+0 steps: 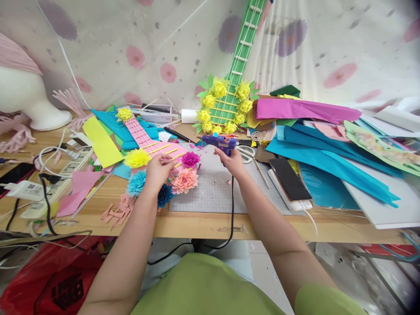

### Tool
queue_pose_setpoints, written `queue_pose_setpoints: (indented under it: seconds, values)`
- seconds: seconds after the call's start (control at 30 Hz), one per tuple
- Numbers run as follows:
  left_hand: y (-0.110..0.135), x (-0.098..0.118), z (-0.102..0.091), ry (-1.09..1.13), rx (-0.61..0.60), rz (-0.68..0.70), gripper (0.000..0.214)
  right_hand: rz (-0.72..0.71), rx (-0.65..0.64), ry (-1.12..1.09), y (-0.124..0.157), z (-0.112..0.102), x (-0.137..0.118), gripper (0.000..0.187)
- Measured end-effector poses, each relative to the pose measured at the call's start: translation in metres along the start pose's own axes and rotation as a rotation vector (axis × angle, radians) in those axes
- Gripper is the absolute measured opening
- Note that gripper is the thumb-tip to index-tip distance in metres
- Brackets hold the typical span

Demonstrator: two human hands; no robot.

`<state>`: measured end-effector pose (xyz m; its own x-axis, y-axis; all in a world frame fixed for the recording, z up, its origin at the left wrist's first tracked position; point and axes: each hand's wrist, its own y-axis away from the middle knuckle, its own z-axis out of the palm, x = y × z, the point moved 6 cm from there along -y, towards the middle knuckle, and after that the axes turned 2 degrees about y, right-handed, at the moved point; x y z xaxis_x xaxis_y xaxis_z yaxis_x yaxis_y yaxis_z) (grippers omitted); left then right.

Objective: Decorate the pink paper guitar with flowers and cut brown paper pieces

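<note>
My right hand [231,161] is wrapped round the grip of a purple-blue glue gun [219,141], its nozzle pointing left and its black cord hanging over the table edge. My left hand [160,169] is pinched just above the body of a pink paper guitar [141,133]; what its fingertips hold, if anything, is too small to make out. Yellow strips cross the guitar. Around its body sit a yellow paper flower [136,158], a light blue one [136,183], a dark blue one [165,195], a peach one [185,181] and a magenta one [190,159].
Behind, a green paper guitar [241,65] with yellow flowers leans on the curtain. A grey cutting mat [210,201] lies in front of me. Blue paper [328,151] and a phone [290,178] are on the right; a power strip [59,183] and peach scraps [120,211] are left.
</note>
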<state>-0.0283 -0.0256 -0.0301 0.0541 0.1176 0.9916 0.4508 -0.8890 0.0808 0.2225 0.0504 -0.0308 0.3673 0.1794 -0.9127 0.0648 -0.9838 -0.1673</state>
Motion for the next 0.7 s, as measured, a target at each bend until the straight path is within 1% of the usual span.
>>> queue_pose_setpoints:
  seconds: [0.07, 0.13, 0.17, 0.23, 0.3, 0.33, 0.37, 0.4, 0.47, 0.53, 0.57, 0.6, 0.63, 0.67, 0.7]
  values:
    - [0.0, 0.0, -0.003, 0.023, 0.02, -0.001, 0.027, 0.002, 0.113, 0.097, -0.003, -0.015, 0.02, 0.049]
    - [0.0, 0.0, -0.005, 0.058, 0.043, -0.009, 0.026, 0.007, 0.178, 0.209, -0.004, -0.026, 0.039, 0.05]
    - [0.001, 0.001, -0.005, 0.074, 0.051, -0.011, 0.025, 0.043, 0.186, 0.279, -0.004, -0.03, 0.05, 0.05]
    - [0.002, 0.002, -0.004, 0.079, 0.055, -0.014, 0.023, 0.093, 0.162, 0.41, -0.004, -0.032, 0.066, 0.051]
    - [0.003, 0.004, -0.003, 0.067, 0.058, -0.02, 0.02, 0.117, 0.125, 0.499, -0.005, -0.031, 0.076, 0.053]
    - [0.004, 0.005, -0.003, 0.061, 0.061, -0.027, 0.019, 0.1, 0.13, 0.522, -0.005, -0.032, 0.076, 0.055]
    - [0.006, 0.005, -0.003, 0.058, 0.061, -0.038, 0.018, 0.059, 0.165, 0.529, -0.004, -0.033, 0.073, 0.057]
    - [0.007, 0.006, -0.003, 0.059, 0.06, -0.053, 0.018, -0.004, 0.23, 0.529, -0.003, -0.036, 0.066, 0.061]
    - [0.009, 0.006, -0.003, 0.068, 0.054, -0.09, 0.02, -0.168, 0.428, 0.522, 0.005, -0.045, 0.044, 0.063]
    - [0.011, 0.007, -0.003, 0.089, 0.044, -0.128, 0.023, -0.318, 0.613, 0.508, 0.02, -0.052, 0.018, 0.056]
    - [0.013, 0.008, -0.002, 0.105, 0.037, -0.143, 0.025, -0.382, 0.663, 0.495, 0.028, -0.052, 0.004, 0.051]
    - [0.014, 0.009, 0.0, 0.122, 0.028, -0.153, 0.027, -0.432, 0.673, 0.473, 0.035, -0.049, -0.009, 0.045]
    - [0.014, 0.011, 0.002, 0.137, 0.014, -0.159, 0.03, -0.471, 0.654, 0.437, 0.042, -0.043, -0.021, 0.04]
    - [0.015, 0.013, 0.005, 0.149, -0.001, -0.164, 0.033, -0.491, 0.584, 0.384, 0.046, -0.034, -0.031, 0.033]
    - [0.016, 0.015, 0.008, 0.157, -0.014, -0.165, 0.035, -0.508, 0.474, 0.321, 0.048, -0.021, -0.04, 0.024]
